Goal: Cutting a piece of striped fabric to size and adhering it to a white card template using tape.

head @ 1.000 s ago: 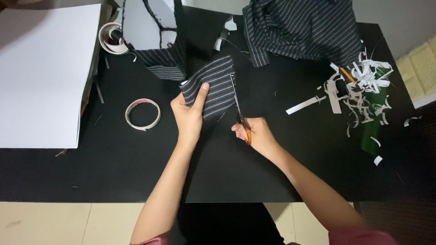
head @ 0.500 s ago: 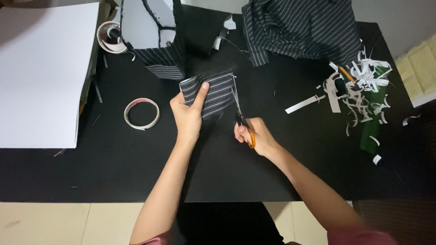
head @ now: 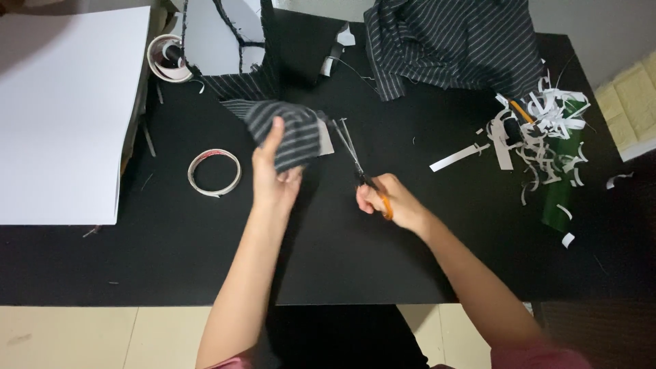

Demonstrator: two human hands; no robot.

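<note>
On black table: left hand clutches crumpled striped cloth; right hand grips orange-handled scissors.

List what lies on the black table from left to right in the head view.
White sheet → tape ring → left hand holding striped fabric piece → scissors in right hand → white paper scraps.

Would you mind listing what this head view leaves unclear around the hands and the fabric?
- Striped fabric piece: bunched in the left hand; its cut edge is hidden in folds.
- Scissors: handles covered by the right hand; thin blades are hard to tell apart.
- Paper scraps: what lies beneath is buried.
- White sheet: cut off by the left edge.
</note>
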